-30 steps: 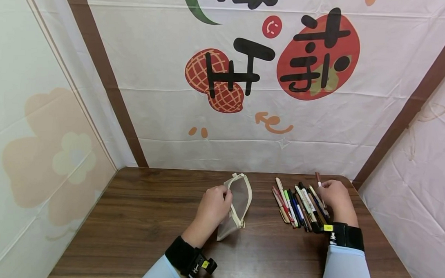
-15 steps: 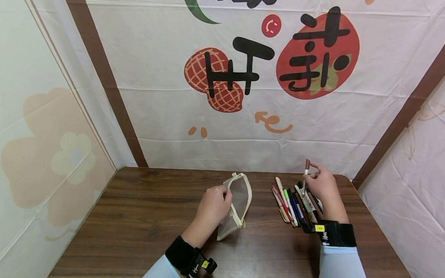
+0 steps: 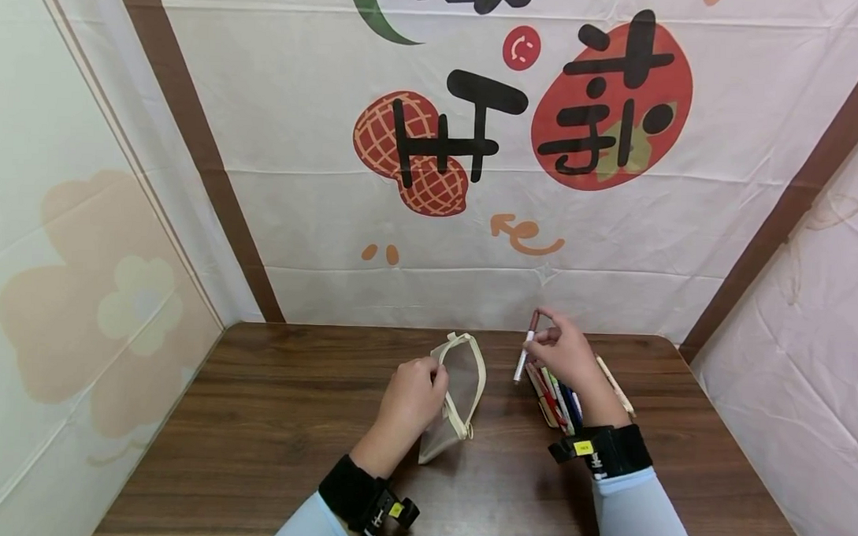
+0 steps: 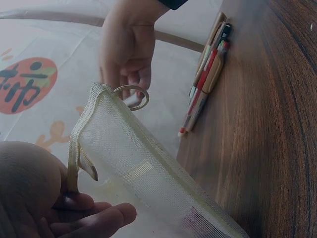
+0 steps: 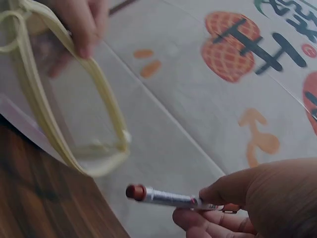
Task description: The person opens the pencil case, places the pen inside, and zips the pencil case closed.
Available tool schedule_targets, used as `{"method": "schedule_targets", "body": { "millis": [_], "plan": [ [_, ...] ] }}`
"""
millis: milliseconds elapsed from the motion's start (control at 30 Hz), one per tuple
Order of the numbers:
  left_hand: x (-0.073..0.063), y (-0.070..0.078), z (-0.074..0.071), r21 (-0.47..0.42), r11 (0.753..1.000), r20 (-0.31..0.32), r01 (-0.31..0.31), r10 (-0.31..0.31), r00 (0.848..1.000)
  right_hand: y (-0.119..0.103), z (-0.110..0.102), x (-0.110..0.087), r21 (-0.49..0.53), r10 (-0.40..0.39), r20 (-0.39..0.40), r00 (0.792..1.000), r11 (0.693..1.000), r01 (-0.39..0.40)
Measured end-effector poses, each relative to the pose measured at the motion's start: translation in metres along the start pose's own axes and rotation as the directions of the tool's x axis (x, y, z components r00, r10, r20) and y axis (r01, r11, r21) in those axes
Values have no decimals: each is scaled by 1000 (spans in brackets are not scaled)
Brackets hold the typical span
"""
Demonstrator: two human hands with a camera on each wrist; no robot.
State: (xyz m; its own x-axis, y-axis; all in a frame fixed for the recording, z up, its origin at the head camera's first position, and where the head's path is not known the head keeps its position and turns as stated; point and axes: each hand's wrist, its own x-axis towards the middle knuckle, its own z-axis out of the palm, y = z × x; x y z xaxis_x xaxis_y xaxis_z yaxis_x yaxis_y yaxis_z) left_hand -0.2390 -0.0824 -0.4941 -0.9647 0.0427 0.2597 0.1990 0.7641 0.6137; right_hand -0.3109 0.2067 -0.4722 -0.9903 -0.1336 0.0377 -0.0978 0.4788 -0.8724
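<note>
1. Head view: I see the right hand point(image 3: 566, 353) pinching a brown-capped marker point(image 3: 521, 360) between pens point(image 3: 555, 399) and pouch point(image 3: 464, 380).
2. The left hand point(image 3: 414, 390) pinches the gaping pouch's edge.
3. I judge this the transfer; next calls for aligning marker and pouch.

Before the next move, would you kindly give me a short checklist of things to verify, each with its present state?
1. Is the pouch open? Ok, it gapes.
2. Is the left hand gripping the pouch? Ok, it pinches one edge.
3. Is the pen held by the right hand? Ok, the fingers pinch it.
4. Is the pen over the pouch's opening? Not ok; it is beside the pouch, apart from it.
5. Are the other pens clear of the right forearm? Cannot tell; it hides some.
</note>
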Motion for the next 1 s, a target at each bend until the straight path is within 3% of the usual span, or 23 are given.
{"method": "schedule_targets", "body": {
  "millis": [400, 600, 833, 1000],
  "plan": [
    [-1, -1, 0, 12, 1000, -27, -18, 18, 999, -12, 62, -4, 83, -64, 147, 987, 995, 52],
    [0, -1, 1, 15, 1000, -35, -25, 25, 999, -16, 63, -5, 99, -48, 165, 985, 995, 32],
    [0, 1, 1, 3, 1000, -17, -5, 5, 1000, -18, 60, -7, 185, -20, 97, 995, 983, 2],
    [0, 2, 1, 9, 1000, -10, -1, 1, 1000, -16, 74, -6, 169, -40, 180, 983, 986, 9]
  ]
}}
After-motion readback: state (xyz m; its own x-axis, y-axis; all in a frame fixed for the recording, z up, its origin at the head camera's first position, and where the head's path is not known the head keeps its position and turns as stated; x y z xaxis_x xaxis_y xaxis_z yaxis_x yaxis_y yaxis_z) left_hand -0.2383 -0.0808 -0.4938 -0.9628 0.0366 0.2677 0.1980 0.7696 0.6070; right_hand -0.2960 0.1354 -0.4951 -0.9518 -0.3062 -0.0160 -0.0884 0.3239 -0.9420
